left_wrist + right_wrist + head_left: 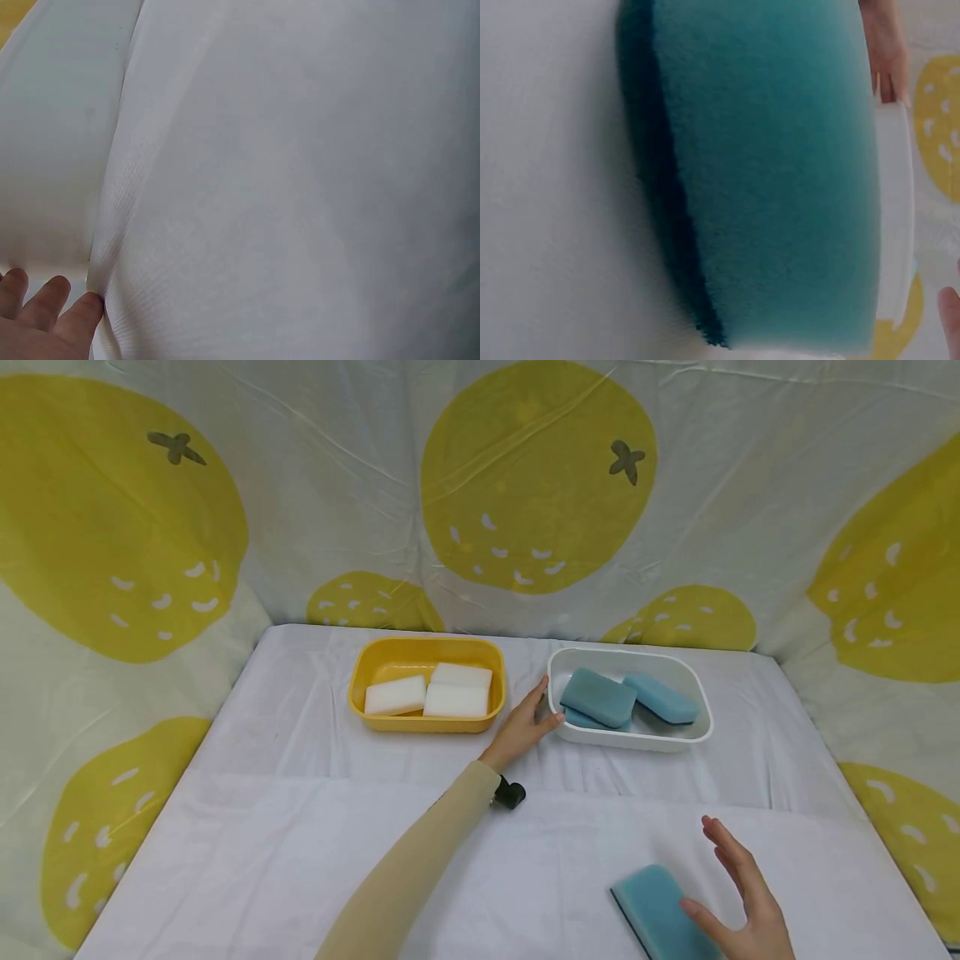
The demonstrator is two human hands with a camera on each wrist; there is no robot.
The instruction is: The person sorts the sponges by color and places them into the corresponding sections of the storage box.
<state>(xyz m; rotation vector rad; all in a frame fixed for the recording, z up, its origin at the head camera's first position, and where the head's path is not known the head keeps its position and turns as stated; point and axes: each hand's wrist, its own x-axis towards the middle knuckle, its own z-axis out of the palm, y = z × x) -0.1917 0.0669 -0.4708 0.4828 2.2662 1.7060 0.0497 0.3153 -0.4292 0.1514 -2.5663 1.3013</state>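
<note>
At the left end of the white basin (pixel 622 741), my left hand (pixel 519 732) touches the rim with spread fingers. The left wrist view shows its fingertips (pixel 54 294) low by a pale wall and the cloth. Several blue sponges (pixel 597 695) lie inside that basin. Near the front of the table is another blue sponge (pixel 654 902) with a dark scouring layer underneath; it fills much of the right wrist view. My right hand (pixel 753 906) is beside it, fingers parted from the thumb, and the thumb overlaps the sponge's right edge in the head view.
A yellow basin (pixel 423 724) holding white sponges (pixel 457 700) stands left of the white one. White cloth (pixel 247 860) covers the table. A lemon-print curtain (pixel 337 485) encloses the back and sides.
</note>
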